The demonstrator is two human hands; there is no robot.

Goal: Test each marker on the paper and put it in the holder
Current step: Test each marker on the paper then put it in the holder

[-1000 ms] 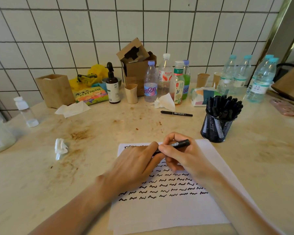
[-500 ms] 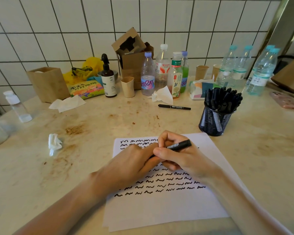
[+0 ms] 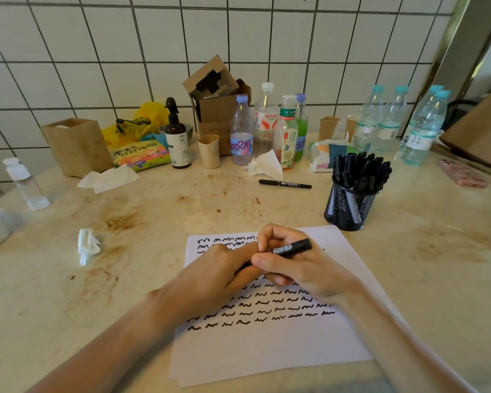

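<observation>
Over the paper [image 3: 267, 350], both hands grasp one marker [image 3: 291, 247]: right hand [image 3: 298, 265] wraps the barrel, left hand [image 3: 219, 270] pinches its hidden end. A sudden cap pop could smear ink; the holder [image 3: 349, 207] looks packed.

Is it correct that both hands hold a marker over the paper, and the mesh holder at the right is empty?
Not quite: the head view shows the mesh holder full of black markers. Both hands do hold a marker over the paper.
</observation>
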